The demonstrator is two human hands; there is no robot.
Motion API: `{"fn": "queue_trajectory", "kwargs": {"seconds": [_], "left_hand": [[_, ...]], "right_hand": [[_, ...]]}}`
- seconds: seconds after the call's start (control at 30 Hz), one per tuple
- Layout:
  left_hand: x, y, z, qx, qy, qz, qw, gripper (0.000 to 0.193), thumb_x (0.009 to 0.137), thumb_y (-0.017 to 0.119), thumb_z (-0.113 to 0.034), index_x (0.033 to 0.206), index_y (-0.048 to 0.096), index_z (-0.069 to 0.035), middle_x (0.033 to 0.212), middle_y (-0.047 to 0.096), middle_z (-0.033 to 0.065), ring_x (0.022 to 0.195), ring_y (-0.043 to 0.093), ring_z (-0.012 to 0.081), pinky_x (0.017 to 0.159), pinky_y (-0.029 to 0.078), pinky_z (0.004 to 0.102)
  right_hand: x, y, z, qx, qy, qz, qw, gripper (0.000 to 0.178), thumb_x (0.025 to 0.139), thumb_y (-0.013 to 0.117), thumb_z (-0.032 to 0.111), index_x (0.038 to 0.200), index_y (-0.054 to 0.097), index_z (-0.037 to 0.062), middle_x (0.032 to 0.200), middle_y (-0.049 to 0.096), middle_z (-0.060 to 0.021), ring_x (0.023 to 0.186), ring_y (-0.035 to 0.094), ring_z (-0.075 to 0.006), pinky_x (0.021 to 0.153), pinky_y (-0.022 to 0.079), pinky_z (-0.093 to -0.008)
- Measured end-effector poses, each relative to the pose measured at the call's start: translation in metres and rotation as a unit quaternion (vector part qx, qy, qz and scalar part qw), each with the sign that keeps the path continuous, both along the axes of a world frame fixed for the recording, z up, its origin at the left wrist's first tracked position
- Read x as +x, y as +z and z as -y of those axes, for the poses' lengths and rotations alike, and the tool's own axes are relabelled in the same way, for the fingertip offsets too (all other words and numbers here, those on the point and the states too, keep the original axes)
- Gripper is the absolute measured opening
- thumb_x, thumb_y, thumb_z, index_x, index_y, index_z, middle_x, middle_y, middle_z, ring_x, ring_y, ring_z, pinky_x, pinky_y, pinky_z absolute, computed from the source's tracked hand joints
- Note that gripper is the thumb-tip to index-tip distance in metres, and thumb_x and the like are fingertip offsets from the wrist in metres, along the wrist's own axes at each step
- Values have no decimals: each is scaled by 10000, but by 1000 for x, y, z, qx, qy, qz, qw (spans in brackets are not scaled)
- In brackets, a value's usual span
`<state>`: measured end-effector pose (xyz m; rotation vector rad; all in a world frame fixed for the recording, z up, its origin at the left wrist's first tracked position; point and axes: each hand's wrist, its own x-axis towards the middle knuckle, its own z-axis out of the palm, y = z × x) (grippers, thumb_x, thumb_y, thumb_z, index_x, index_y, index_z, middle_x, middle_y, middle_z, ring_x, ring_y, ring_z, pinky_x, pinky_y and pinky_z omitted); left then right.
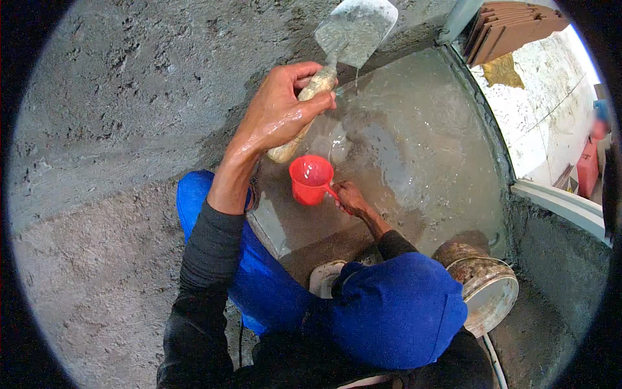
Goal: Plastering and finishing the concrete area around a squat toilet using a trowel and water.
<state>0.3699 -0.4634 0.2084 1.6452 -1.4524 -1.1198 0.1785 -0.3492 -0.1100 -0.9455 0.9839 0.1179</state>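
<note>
My left hand (285, 104) grips the pale, worn handle of a trowel (357, 34). Its blade is smeared with wet grey cement and tilts up against the rough wall, and a thin drip hangs from the lower edge. Lower down, my right hand (351, 198) is closed round the handle of a red plastic dipper (311, 180). The dipper's round cup faces up and hangs over the wet floor, below the trowel handle; I cannot make out how much is in it.
Watery grey cement covers the floor (414, 155). A dirty bucket (476, 285) stands by my right knee, near a white pipe (495, 363). Rough cement walls (129, 97) rise left and ahead. Beyond a low curb lie stacked brown tiles (512, 29) and a red container (587, 168).
</note>
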Motion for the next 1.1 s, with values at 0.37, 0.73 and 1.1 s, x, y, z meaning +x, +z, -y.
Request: {"fn": "queue_trajectory", "kwargs": {"seconds": [0.37, 0.73, 1.1], "left_hand": [[-6, 0, 9, -5, 23, -24, 999, 253, 867, 673, -118, 1065, 673, 39, 872, 727, 69, 813, 651, 94, 751, 514, 277], [-33, 1, 26, -44, -9, 6, 999, 261, 858, 695, -159, 1034, 684, 34, 865, 732, 62, 796, 642, 87, 727, 508, 279], [-78, 31, 57, -37, -93, 92, 991, 265, 916, 643, -144, 1111, 656, 35, 907, 726, 65, 803, 634, 99, 780, 521, 267]], "right_hand": [[-7, -10, 31, 26, -148, 15, 989, 445, 1048, 453, 405, 835, 611, 48, 563, 518, -17, 427, 465, -130, 392, 353, -309], [-81, -50, 45, 279, -366, 176, 870, 389, 1059, 393, 385, 979, 584, 56, 535, 376, 46, 388, 325, -83, 356, 285, -256], [-208, 48, 51, 279, -483, 409, 722, 375, 1070, 393, 352, 1036, 578, 29, 518, 377, 33, 365, 356, -76, 325, 315, -233]]}}
